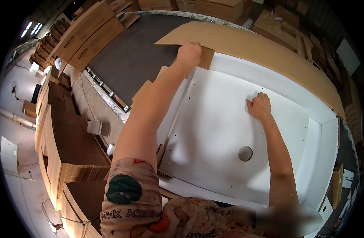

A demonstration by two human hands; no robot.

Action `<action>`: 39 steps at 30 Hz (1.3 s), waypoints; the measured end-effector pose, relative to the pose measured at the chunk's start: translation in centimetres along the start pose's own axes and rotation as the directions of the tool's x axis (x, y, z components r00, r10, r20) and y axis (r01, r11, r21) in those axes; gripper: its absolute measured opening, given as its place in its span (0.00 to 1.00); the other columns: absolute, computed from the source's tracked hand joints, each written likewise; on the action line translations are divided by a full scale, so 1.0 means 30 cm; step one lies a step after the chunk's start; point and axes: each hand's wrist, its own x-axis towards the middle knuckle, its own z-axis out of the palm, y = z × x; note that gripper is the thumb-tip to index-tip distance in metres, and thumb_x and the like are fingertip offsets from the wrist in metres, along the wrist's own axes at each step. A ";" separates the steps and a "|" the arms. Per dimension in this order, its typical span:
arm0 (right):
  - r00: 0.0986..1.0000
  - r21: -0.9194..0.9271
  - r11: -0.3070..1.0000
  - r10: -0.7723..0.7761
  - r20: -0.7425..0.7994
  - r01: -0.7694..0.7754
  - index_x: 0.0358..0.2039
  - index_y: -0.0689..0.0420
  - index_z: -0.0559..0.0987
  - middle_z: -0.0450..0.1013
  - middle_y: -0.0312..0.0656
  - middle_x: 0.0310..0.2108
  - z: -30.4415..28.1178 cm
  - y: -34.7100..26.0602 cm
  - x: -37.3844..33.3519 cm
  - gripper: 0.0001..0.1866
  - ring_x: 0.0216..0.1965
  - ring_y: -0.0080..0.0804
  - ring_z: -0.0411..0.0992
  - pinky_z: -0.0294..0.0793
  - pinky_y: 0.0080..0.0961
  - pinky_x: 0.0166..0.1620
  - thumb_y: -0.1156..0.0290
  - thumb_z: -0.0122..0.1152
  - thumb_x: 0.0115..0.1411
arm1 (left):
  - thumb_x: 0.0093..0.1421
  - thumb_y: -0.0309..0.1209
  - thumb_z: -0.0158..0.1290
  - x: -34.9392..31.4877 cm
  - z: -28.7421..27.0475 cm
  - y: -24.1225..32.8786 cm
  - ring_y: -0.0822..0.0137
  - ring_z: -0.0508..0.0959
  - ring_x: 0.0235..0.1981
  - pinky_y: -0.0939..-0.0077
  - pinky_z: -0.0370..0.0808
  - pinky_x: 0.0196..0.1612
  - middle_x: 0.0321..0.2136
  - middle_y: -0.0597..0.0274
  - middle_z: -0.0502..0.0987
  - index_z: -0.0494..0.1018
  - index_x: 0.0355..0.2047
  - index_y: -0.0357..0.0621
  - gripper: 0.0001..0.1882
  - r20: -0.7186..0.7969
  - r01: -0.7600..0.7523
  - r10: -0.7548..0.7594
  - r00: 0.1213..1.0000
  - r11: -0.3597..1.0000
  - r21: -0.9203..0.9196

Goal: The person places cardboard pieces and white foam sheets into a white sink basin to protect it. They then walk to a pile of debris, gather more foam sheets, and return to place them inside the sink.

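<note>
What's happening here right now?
A person's left hand grips a brown cardboard corner piece at the far left corner of a white rectangular panel with raised edges and a round hole. The right hand is over the panel, holding nothing. A long brown cardboard flap runs along the far edge.

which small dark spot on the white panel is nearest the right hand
The spot just beyond the right hand, near the far edge of the white panel; others lie farther away.
</note>
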 end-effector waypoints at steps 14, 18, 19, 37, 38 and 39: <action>0.985 0.003 0.995 -0.098 -0.143 0.099 0.20 0.62 0.80 0.69 0.51 0.31 -0.173 -0.045 -0.060 0.18 0.40 0.45 0.66 0.66 0.38 0.43 0.59 0.58 0.53 | 0.49 0.25 0.49 -0.018 -0.065 -0.073 0.46 0.76 0.35 0.57 0.74 0.39 0.31 0.45 0.76 0.73 0.32 0.37 0.09 0.098 0.106 -0.099 0.990 0.992 -0.067; 0.997 -0.027 0.998 -0.050 -0.058 0.048 0.21 0.62 0.80 0.70 0.51 0.34 -0.141 -0.042 -0.035 0.18 0.41 0.45 0.65 0.66 0.37 0.45 0.58 0.57 0.54 | 0.50 0.24 0.49 -0.032 -0.016 -0.085 0.48 0.76 0.38 0.60 0.74 0.41 0.35 0.47 0.76 0.73 0.33 0.38 0.09 0.104 0.075 -0.073 0.992 0.997 -0.018; 0.999 -0.030 0.999 -0.039 -0.019 0.038 0.21 0.62 0.80 0.70 0.51 0.34 -0.131 -0.050 -0.044 0.18 0.41 0.45 0.65 0.65 0.37 0.46 0.58 0.57 0.54 | 0.50 0.24 0.49 -0.041 -0.009 -0.087 0.49 0.76 0.38 0.61 0.75 0.41 0.36 0.47 0.76 0.73 0.33 0.39 0.09 0.100 0.059 -0.059 0.993 0.998 0.002; 1.000 -0.010 1.000 -0.029 0.005 0.029 0.20 0.60 0.80 0.70 0.50 0.32 -0.081 -0.048 -0.031 0.18 0.41 0.45 0.65 0.65 0.38 0.44 0.57 0.58 0.53 | 0.49 0.34 0.57 -0.034 0.123 -0.093 0.57 0.77 0.35 0.64 0.75 0.30 0.38 0.51 0.73 0.67 0.44 0.44 0.21 0.064 0.111 -0.132 0.989 0.958 0.265; 1.000 -0.019 0.999 -0.029 -0.003 0.029 0.20 0.60 0.80 0.70 0.50 0.32 -0.071 -0.044 -0.034 0.18 0.41 0.45 0.65 0.65 0.38 0.44 0.57 0.58 0.53 | 0.49 0.35 0.57 -0.044 0.118 -0.079 0.57 0.77 0.35 0.63 0.75 0.29 0.39 0.49 0.72 0.65 0.46 0.44 0.24 0.008 0.133 -0.143 0.990 0.940 0.314; 1.000 -0.025 0.999 -0.025 -0.010 0.025 0.20 0.60 0.80 0.70 0.50 0.32 -0.074 -0.035 -0.021 0.18 0.40 0.45 0.65 0.65 0.38 0.44 0.56 0.57 0.53 | 0.48 0.36 0.58 -0.043 0.115 -0.067 0.56 0.77 0.35 0.63 0.75 0.28 0.41 0.48 0.70 0.63 0.48 0.43 0.27 -0.049 0.158 -0.150 0.987 0.920 0.359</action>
